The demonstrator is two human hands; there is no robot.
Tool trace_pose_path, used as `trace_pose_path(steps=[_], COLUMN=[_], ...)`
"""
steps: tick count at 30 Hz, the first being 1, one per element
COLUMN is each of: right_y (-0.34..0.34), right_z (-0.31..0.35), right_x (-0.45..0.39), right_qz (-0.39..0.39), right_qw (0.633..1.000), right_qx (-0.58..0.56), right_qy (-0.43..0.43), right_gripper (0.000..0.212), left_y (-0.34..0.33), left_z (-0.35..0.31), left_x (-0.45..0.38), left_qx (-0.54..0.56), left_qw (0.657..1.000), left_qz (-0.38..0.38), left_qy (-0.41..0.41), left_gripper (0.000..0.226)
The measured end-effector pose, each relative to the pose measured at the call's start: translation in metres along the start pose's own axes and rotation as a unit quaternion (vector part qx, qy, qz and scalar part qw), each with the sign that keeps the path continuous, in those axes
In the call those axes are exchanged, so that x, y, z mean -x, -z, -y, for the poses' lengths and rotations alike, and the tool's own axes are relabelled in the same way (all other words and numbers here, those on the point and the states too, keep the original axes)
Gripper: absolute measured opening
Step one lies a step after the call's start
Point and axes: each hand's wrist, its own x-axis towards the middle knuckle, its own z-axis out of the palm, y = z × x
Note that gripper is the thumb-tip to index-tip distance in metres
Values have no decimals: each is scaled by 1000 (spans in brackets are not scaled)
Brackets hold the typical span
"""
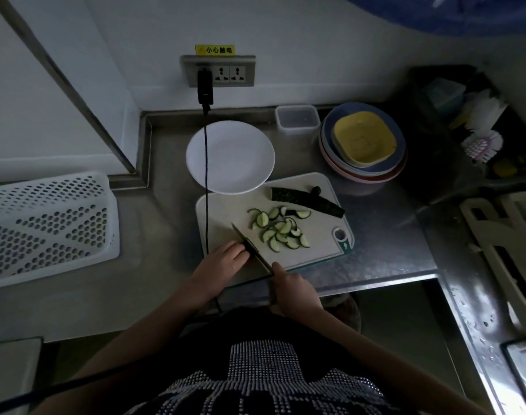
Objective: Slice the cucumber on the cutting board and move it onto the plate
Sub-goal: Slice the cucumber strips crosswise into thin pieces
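Gripping the knife, the right hand risks nicking the flat, empty left hand touching its blade.

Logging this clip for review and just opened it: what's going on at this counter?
A person is cutting cucumber on a cutting board. The right hand grips a knife lying low across the board, and the left hand rests beside the blade. A pile of slices sits mid-board, with an uncut cucumber half behind it. The white plate holds no cucumber yet.
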Motion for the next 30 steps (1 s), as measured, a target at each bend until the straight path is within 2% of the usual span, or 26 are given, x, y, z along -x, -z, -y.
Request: trace_pose_path(steps=[9, 13, 19, 25, 30], right_y=[-5, -2, -2, 2, 1], right_z=[-4, -6, 0, 5, 7], right_x=[-1, 1, 5, 6, 7], right_qz=[-33, -79, -55, -27, -22], right_qw=[999, 995, 998, 999, 1000], right_qx=[18, -39, -37, -17, 4], right_qy=[-5, -48, 11, 11, 8], right_gripper=[26, 19, 16, 14, 18], left_y=[2, -2, 0, 5, -1], left_z=[-1, 1, 0, -3, 1], left_x=[1, 5, 5, 6, 8], left_qx=[-21, -11, -17, -18, -16], left_qw=[1000, 1000, 1000, 1000, 999], left_qz=[0, 6, 13, 1, 27], left_qy=[0, 11, 15, 9, 26], left_gripper=[28, 28, 34, 35, 36])
